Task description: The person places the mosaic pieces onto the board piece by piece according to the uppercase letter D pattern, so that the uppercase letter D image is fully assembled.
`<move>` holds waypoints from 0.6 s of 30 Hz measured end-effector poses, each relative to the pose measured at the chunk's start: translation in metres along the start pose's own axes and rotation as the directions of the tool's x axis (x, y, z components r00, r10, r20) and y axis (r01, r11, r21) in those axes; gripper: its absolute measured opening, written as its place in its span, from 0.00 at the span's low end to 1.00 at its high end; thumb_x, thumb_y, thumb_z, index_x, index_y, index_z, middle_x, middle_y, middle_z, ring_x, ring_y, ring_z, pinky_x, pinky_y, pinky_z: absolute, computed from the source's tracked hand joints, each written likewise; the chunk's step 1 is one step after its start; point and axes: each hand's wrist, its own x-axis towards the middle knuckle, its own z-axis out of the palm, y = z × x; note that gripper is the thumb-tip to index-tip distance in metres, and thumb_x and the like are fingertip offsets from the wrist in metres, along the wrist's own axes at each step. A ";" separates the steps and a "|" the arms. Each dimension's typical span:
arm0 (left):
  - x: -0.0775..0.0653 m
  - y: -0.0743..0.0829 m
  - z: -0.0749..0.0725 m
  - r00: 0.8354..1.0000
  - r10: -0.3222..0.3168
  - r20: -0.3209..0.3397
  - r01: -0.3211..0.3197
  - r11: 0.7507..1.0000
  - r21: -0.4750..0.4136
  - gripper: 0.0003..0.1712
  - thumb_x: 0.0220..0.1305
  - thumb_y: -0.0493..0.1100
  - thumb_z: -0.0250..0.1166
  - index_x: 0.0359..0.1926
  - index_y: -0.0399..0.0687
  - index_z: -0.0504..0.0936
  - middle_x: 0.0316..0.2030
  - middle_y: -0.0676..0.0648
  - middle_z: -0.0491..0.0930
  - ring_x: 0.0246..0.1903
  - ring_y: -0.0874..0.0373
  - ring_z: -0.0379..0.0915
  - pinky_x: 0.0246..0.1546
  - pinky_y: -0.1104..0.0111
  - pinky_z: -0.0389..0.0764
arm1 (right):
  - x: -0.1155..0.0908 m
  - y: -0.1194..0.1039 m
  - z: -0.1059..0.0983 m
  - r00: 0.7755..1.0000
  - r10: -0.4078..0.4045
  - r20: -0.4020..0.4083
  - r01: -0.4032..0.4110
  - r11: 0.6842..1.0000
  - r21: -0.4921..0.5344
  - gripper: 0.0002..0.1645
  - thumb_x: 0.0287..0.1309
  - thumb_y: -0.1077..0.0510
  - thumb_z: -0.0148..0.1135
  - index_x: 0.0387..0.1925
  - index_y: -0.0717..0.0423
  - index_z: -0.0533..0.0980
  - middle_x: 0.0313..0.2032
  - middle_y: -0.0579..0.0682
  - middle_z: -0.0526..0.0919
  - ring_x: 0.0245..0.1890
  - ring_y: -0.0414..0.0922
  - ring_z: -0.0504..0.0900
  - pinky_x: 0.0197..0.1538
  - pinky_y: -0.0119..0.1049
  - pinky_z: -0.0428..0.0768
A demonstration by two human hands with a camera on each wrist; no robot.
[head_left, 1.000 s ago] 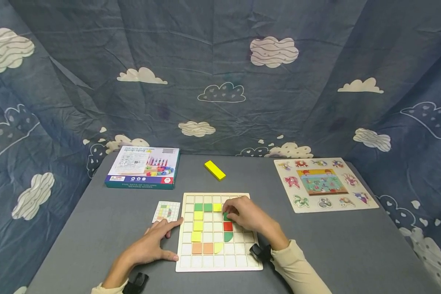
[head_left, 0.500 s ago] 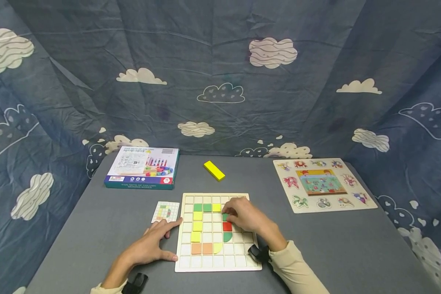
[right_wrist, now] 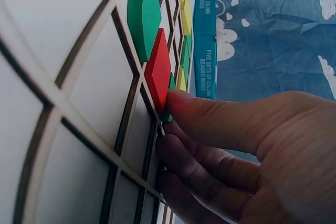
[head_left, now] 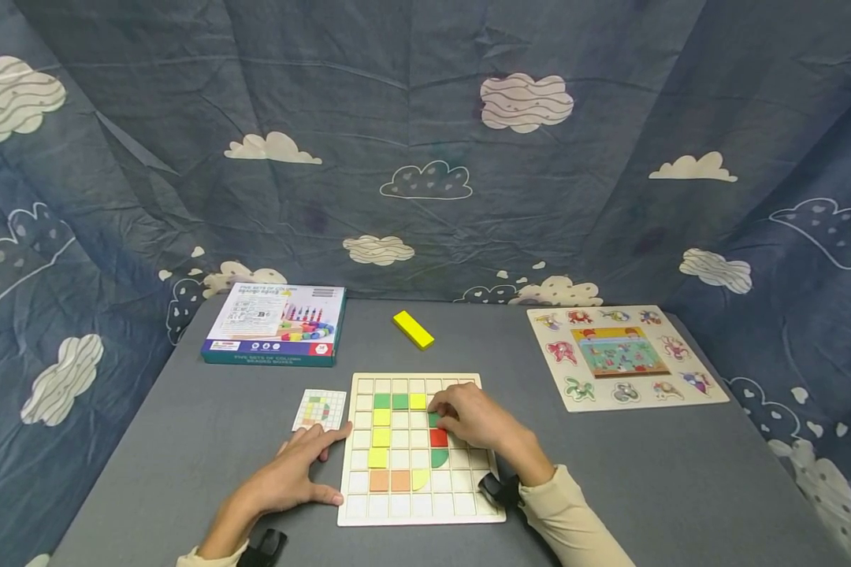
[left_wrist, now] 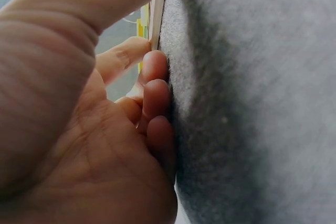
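Note:
A wooden grid board (head_left: 390, 510) lies on the grey table with coloured tiles in its cells. My right hand (head_left: 477, 416) is over its right half, thumb and fingers pinching a green tile (head_left: 433, 420) low in a cell just beyond the red tile (head_left: 438, 438). In the right wrist view, the thumb covers much of that green tile, beside the red one. My left hand (head_left: 291, 472) is spread at the board's left edge, index fingertip and thumb against it. Nearer me than the red tile is a green rounded tile (head_left: 440, 457).
A small pattern card (head_left: 321, 408) lies just beyond the left fingers. Behind are a boxed bead set (head_left: 276, 324) at left and a yellow block (head_left: 413, 329). A picture puzzle board (head_left: 604, 398) lies at right. A cloud-print cloth (head_left: 425, 236) hangs behind the table.
The green tile under my right fingers has gone from slightly tilted to flatter in its cell, the hand shifting only a little. My left hand has stayed at the board's edge.

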 end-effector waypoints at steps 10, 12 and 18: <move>-0.002 0.003 0.000 1.000 0.014 -0.018 -0.014 1.000 0.013 0.58 0.40 0.61 0.79 0.73 0.48 0.68 0.33 0.56 0.63 0.37 0.64 0.54 0.44 0.64 0.56 | 0.001 0.000 0.000 1.000 -0.007 0.012 0.007 1.000 -0.008 0.10 0.58 0.65 0.68 0.43 0.57 0.84 0.30 0.44 0.81 0.31 0.40 0.75 0.37 0.31 0.73; -0.002 0.004 0.000 1.000 0.023 -0.021 -0.023 1.000 0.015 0.58 0.40 0.61 0.79 0.72 0.48 0.68 0.33 0.56 0.63 0.37 0.64 0.54 0.43 0.64 0.57 | 0.001 0.001 -0.001 1.000 -0.012 0.016 0.012 1.000 -0.015 0.10 0.59 0.66 0.68 0.43 0.58 0.83 0.30 0.44 0.80 0.31 0.40 0.74 0.37 0.31 0.73; -0.001 0.004 -0.003 1.000 0.017 0.000 -0.017 1.000 -0.007 0.57 0.42 0.60 0.79 0.73 0.50 0.67 0.34 0.55 0.64 0.38 0.63 0.54 0.42 0.65 0.57 | -0.002 0.005 -0.005 1.000 -0.027 -0.012 0.026 0.999 -0.018 0.09 0.61 0.64 0.67 0.44 0.58 0.83 0.33 0.46 0.82 0.32 0.38 0.76 0.38 0.33 0.76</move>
